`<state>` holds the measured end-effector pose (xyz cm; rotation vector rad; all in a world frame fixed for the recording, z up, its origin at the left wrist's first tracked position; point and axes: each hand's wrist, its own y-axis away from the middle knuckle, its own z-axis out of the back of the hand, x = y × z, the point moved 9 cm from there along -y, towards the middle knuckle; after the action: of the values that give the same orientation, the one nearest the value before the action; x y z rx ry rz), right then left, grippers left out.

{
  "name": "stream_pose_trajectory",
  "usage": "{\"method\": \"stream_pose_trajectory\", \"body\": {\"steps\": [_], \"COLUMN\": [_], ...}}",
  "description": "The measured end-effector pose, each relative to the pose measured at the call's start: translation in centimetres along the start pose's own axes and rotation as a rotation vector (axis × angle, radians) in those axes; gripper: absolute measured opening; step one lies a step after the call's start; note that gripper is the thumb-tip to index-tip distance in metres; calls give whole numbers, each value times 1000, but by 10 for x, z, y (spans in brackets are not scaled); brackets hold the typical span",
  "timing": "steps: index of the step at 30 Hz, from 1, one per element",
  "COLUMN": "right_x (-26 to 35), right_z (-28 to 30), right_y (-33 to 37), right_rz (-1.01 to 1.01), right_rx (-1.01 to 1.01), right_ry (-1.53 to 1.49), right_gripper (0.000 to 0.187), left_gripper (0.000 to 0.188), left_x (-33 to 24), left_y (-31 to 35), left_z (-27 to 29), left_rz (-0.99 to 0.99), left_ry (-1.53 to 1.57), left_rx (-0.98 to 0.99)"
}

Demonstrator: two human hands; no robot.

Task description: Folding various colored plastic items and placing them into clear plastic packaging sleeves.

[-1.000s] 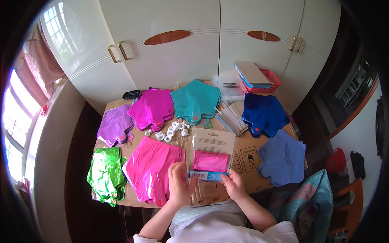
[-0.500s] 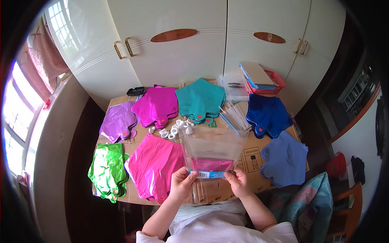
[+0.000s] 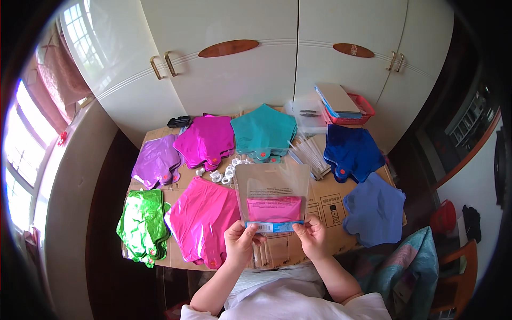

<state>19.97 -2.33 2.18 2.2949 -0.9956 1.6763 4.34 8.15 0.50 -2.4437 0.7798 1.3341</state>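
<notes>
A clear plastic bag hangs over the table's middle, upright, with fine print on it. Inside its lower part lies a folded pink foil sheet, above a blue strip with a barcode. My left hand pinches the bag's lower left corner between thumb and fingers. The lower right corner is gripped the same way by my right hand. Left of the bag lies a stack of pink foil balloons, flat and star-like. White ribbon rolls sit just behind, partly hidden by the bag.
More flat foil balloons ring the cardboard-covered table: green, lilac, magenta, teal, dark blue and pale blue. Thin white sticks lie near a red basket. White cabinets stand behind.
The bag has turned to face me more squarely and looks flatter, its print now showing more plainly. Both hands keep their hold on its lower corners.
</notes>
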Motion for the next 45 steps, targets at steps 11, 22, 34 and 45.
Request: {"method": "stream_pose_trajectory", "body": {"steps": [11, 22, 34, 45], "right_x": [-3, -6, -18, -33], "right_z": [-5, -3, -2, -23], "right_y": [1, 3, 0, 19], "right_rz": [-21, -17, -92, -84], "right_rx": [14, 12, 132, 37], "right_ry": [6, 59, 141, -30], "right_gripper": [13, 15, 26, 27], "left_gripper": [12, 10, 8, 15], "left_x": [6, 7, 18, 50], "left_y": [0, 4, -1, 2], "left_z": [-10, -5, 4, 11], "left_rz": [113, 68, 50, -34], "left_ry": [-52, -81, -160, 37], "left_rx": [78, 21, -9, 4]}}
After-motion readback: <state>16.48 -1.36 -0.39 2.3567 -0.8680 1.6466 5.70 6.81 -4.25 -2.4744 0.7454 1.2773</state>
